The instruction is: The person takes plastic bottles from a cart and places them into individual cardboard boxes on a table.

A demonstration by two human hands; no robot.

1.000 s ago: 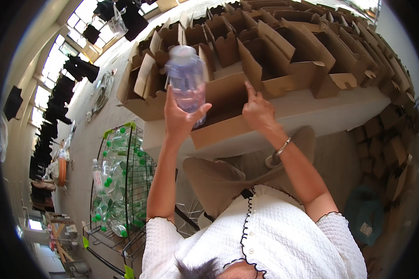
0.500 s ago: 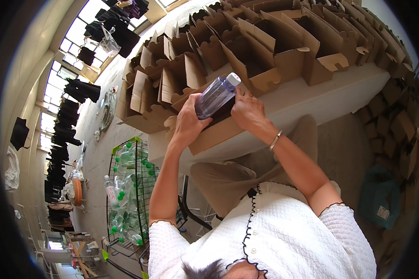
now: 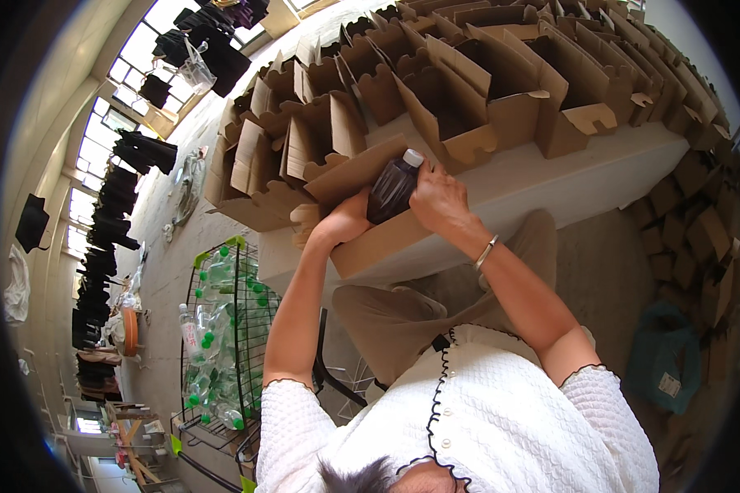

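Daylight comes from the windows [image 3: 145,45] to the left of the counter [image 3: 600,152], and their panes are burned to white. The boxes [image 3: 460,90] on the counter are rather dark inside. In front of it, the floor [image 3: 604,263] is dimmer. Left of the counter, straight lines bend strongly; near the counter, details look quite sharp.

Bottle [image 3: 393,191] with hidden base.

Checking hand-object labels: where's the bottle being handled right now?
Head view, just above centre: the bottle is tilted in the open cardboard box, cap toward upper right, between the left hand and the right hand.
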